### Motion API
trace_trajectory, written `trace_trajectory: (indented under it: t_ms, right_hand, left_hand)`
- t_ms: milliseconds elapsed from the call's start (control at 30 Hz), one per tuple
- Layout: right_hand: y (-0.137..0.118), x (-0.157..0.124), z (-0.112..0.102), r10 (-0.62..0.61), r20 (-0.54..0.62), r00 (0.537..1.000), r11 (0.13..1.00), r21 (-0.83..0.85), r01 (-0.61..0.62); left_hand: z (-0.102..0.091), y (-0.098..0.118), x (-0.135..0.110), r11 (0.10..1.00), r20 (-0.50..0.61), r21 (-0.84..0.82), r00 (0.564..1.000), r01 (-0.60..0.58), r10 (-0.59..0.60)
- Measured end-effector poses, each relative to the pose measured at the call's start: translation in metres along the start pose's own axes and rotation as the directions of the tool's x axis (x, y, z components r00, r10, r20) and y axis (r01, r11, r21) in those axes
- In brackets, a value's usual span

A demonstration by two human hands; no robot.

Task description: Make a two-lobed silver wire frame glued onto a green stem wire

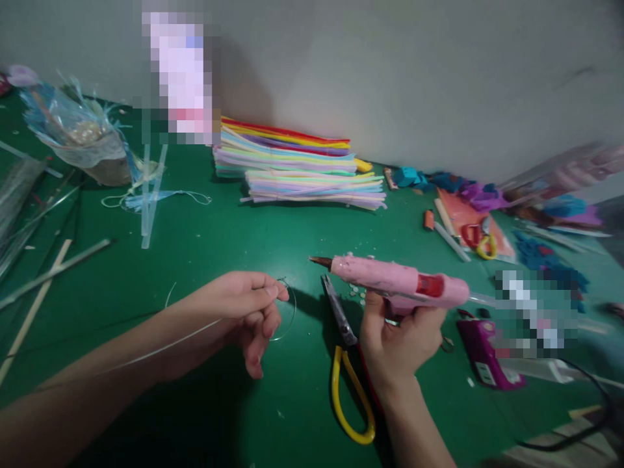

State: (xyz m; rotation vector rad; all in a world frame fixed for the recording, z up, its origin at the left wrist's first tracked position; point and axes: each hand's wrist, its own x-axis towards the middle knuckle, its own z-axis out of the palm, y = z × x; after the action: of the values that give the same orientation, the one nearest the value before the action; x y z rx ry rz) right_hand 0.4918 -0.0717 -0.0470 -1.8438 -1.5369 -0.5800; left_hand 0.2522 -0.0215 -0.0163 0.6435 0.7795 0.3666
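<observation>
My left hand [248,305] pinches a thin, clear wire or line between thumb and forefinger. One stretch of that thin line [294,312] curves in a loop beside my fingertips, and another trails back along my forearm. In my right hand [397,344] is a pink hot glue gun [385,278], its dark nozzle pointing left towards my left hand but apart from it. A clear glue stick sticks out of the gun's rear. Beneath the gun lie scissors [353,396] with a yellow handle, their blades pointing away from me.
Bundles of coloured pipe cleaners [312,185] lie by the wall. At the left are a wrapped pot [104,159], clear sticks [149,201] and wooden sticks. On the right are a purple power strip [480,351], a black cable [585,422], and orange-and-yellow scissors [480,240].
</observation>
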Motion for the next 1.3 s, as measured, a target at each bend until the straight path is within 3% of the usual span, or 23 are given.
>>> trace_trajectory:
  t_ms: [100,267,333,433,533,700,800,900,967,1067,1167,1300]
  right_hand:
    - [0.000,0.003,0.003,0.070,0.061,0.996,0.997,0.007,-0.071]
    - [0.000,0.017,0.013,0.079,0.232,0.969,0.994,0.058,-0.095]
    - [0.004,0.023,0.017,0.087,0.265,0.960,0.993,0.057,-0.106]
    - [0.015,0.033,0.024,0.109,0.314,0.943,0.993,0.017,-0.121]
    - [0.027,0.041,0.039,0.115,0.384,0.916,0.993,-0.047,-0.105]
    - [0.034,0.051,0.066,0.176,0.428,0.886,0.976,-0.196,-0.099]
    - [0.023,0.055,0.060,0.175,0.413,0.894,0.967,-0.240,-0.079]
    - [-0.001,0.050,0.036,0.121,0.417,0.901,0.976,-0.215,-0.032]
    - [-0.023,0.039,0.019,0.004,0.506,0.863,0.994,-0.098,0.053]
    - [-0.057,0.017,0.005,-0.143,0.642,0.753,0.989,0.065,0.133]
    - [-0.080,0.002,0.006,-0.165,0.705,0.689,0.986,0.112,0.122]
    - [-0.083,0.009,0.011,-0.192,0.747,0.636,0.974,0.223,0.032]
  left_hand:
    - [0.003,0.005,-0.002,0.999,-0.011,0.036,1.000,0.010,-0.009]
    - [-0.011,0.022,-0.006,0.944,-0.165,0.330,0.983,-0.015,0.073]
    - [-0.024,0.032,-0.010,0.903,-0.242,0.426,0.954,-0.058,0.176]
    - [-0.044,0.048,-0.019,0.801,-0.327,0.590,0.877,-0.102,0.352]
    - [-0.054,0.058,-0.029,0.671,-0.326,0.735,0.814,-0.101,0.480]
    - [-0.051,0.061,-0.037,0.495,-0.252,0.866,0.794,-0.069,0.553]
    - [-0.047,0.062,-0.039,0.422,-0.240,0.906,0.771,-0.040,0.589]
    - [-0.046,0.064,-0.040,0.374,-0.233,0.927,0.750,-0.020,0.619]
    - [-0.046,0.064,-0.040,0.355,-0.226,0.935,0.751,-0.012,0.621]
    - [-0.046,0.063,-0.038,0.340,-0.213,0.940,0.765,-0.008,0.607]
    - [-0.045,0.062,-0.037,0.333,-0.203,0.943,0.776,-0.010,0.598]
    - [-0.039,0.064,-0.042,0.325,-0.187,0.945,0.778,-0.023,0.600]
